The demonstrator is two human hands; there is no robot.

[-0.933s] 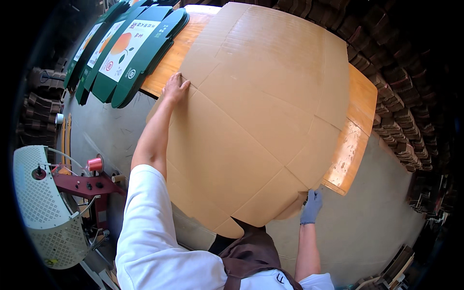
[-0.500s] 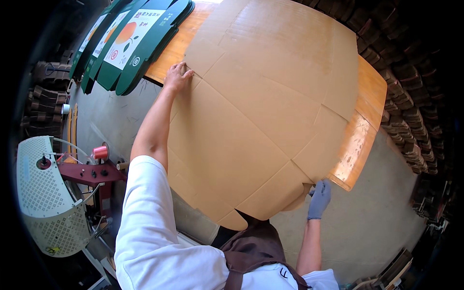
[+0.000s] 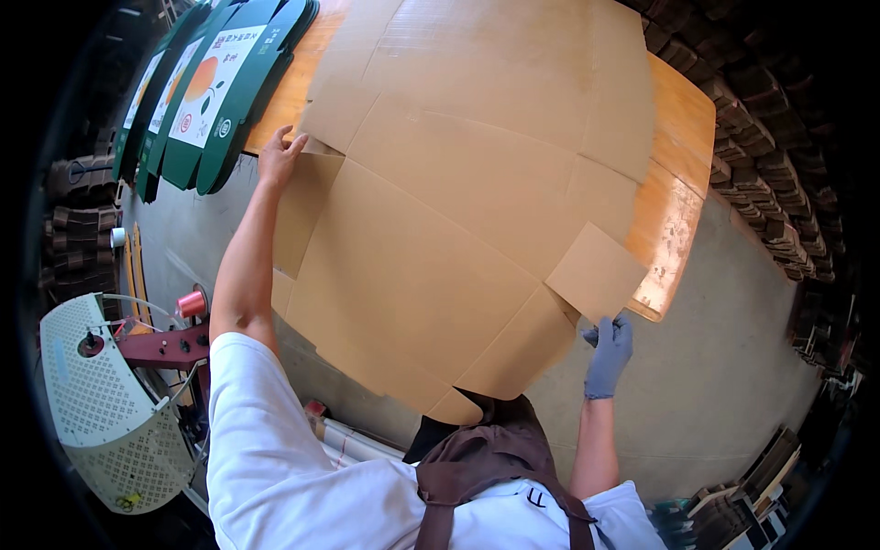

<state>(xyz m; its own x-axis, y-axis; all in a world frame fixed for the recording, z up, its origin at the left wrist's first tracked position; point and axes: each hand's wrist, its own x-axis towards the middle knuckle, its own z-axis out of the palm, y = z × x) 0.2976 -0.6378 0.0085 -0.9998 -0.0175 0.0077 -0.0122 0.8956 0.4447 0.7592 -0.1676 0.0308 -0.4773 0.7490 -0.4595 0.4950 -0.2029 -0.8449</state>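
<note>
A large brown cardboard sheet [image 3: 440,211], creased by fold lines, lies over the table and overhangs its near side toward my body. At its left edge my bare left hand [image 3: 280,158] grips the board, with the thumb toward the sheet; some fingertips are hidden. Beside that hand, a left flap [image 3: 307,206] bends along its crease. My right hand [image 3: 610,356], in a grey-blue glove, is closed at the lower corner of a square flap [image 3: 598,272] folded over onto the sheet at the right. The gloved fingertips are partly hidden.
Wooden table [image 3: 676,220] edges show beyond the sheet. Green printed cartons [image 3: 220,92], flattened and stacked, sit at the far left. A machine with a perforated pale cover [image 3: 105,367] and a pink thread spool [image 3: 191,303] stands left. Stacked cardboard [image 3: 770,174] lines the right.
The right flap has come up and folded over the sheet, with my right hand at its corner. The left flap has bent at its crease. The sheet and my left hand appear further left in view.
</note>
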